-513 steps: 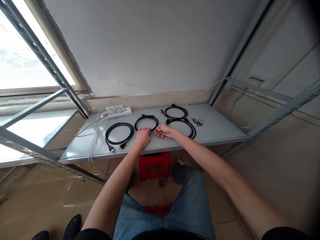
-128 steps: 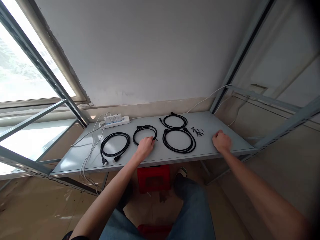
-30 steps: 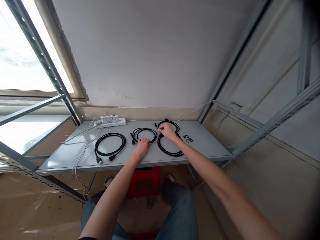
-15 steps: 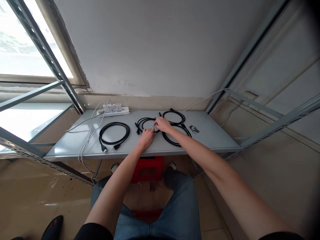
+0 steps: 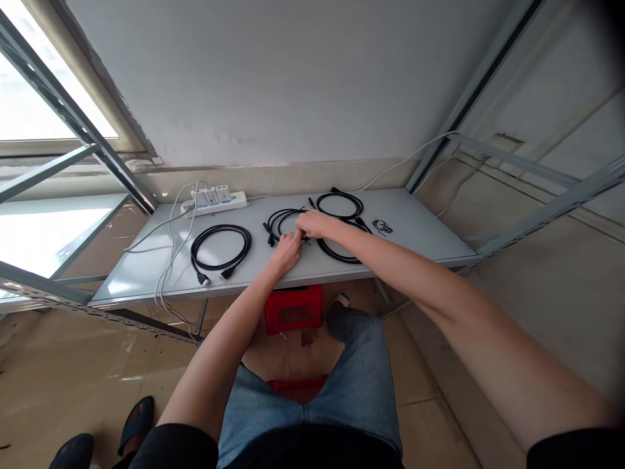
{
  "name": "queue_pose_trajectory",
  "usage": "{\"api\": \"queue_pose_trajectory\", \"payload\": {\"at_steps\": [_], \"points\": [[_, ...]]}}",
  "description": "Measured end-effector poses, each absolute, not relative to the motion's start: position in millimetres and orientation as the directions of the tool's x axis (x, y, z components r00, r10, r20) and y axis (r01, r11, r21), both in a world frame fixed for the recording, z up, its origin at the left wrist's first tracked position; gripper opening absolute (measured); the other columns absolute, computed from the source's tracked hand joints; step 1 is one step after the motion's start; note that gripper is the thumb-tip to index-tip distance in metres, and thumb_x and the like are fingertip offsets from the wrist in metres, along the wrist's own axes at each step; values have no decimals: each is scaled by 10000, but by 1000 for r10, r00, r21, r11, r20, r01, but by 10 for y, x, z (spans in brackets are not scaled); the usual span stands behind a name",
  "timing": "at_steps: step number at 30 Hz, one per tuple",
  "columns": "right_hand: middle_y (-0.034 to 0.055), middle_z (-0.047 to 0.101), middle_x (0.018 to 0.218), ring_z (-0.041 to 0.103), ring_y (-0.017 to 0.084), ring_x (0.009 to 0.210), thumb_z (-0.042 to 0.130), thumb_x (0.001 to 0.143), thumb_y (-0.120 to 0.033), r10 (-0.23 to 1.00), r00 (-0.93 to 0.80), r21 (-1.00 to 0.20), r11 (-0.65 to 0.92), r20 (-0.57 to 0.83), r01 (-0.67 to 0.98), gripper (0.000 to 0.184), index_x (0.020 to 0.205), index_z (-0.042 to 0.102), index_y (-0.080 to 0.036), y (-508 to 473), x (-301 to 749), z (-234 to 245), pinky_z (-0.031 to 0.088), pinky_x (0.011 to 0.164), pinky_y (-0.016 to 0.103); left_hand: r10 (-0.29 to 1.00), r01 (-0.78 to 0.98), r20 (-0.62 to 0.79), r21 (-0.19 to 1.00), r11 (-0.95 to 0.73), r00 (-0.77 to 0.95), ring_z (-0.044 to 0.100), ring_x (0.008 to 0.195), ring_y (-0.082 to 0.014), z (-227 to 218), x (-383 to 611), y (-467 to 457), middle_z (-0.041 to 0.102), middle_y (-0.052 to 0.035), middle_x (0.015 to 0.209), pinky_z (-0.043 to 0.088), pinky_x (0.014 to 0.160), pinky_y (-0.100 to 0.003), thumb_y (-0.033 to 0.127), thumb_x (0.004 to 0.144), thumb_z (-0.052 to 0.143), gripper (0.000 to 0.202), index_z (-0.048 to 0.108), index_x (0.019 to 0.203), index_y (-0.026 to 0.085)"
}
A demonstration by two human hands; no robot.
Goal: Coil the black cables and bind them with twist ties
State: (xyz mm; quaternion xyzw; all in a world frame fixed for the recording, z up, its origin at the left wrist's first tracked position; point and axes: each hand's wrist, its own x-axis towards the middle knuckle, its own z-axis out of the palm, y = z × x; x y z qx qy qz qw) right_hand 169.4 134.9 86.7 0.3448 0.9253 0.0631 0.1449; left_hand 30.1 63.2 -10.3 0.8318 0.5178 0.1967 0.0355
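Observation:
Several coiled black cables lie on a grey metal shelf [image 5: 420, 234]. My left hand [image 5: 288, 249] rests with curled fingers on the near side of the middle coiled cable [image 5: 279, 221]. My right hand [image 5: 312, 225] pinches that same coil at its right side, fingers closed on it. A larger coil [image 5: 336, 251] lies just right of my hands, partly hidden by my right forearm. A smaller coil [image 5: 340, 206] sits behind it. Another coil [image 5: 221, 246] with plugs at its ends lies to the left.
A white power strip [image 5: 213, 198] with white leads trailing off the shelf's left front sits at the back left. A small bundle of black ties [image 5: 381, 227] lies right of the coils. A red stool [image 5: 294, 309] stands under the shelf. Slanted metal struts frame both sides.
My right hand has come from the back right coil to the middle coil, beside my left hand. The view has dropped and shifted a little.

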Motion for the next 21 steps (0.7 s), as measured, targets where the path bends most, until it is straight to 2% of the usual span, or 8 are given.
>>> {"api": "queue_pose_trajectory", "payload": {"at_steps": [4,9,12,16,21], "points": [[128,766,974,728,232,892,645,813,-35,667,-673,192,741,-320,643,281,1020,798,-148,1421,1657,958,434,715,264,889,853,292,290,-433,352,628,1033,-293,-92,297,619,681,-132,1046,437,903,-405,131,1029,332,205,484,1159,177],[134,748,971,707,230,879,631,827,-5,637,-706,218,770,-308,600,285,1050,771,-115,1310,1738,916,418,706,272,889,863,290,266,-430,354,619,1054,-297,-76,297,606,686,-145,1115,443,922,-421,112,1011,346,244,500,1188,177],[129,747,1011,684,213,853,599,836,9,644,-711,121,759,-283,640,326,1096,755,-113,1233,1883,870,413,701,275,894,873,279,248,-420,351,612,1060,-300,-56,302,593,683,-145,1092,440,942,-429,120,1015,332,257,524,1178,175],[98,744,1107,669,185,826,575,844,-7,693,-652,-35,676,-309,736,420,1194,734,-176,1231,2006,898,412,674,256,905,886,260,239,-397,335,605,1059,-304,-44,306,582,666,-135,1021,439,951,-429,120,1006,341,248,542,1139,180],[122,727,1168,674,193,791,581,841,-24,715,-540,1,603,-444,798,459,1235,731,-206,1248,1873,1027,438,679,266,905,896,267,213,-389,330,606,1060,-310,-61,308,577,660,-136,1017,431,938,-424,84,975,374,235,536,1116,181]]}}
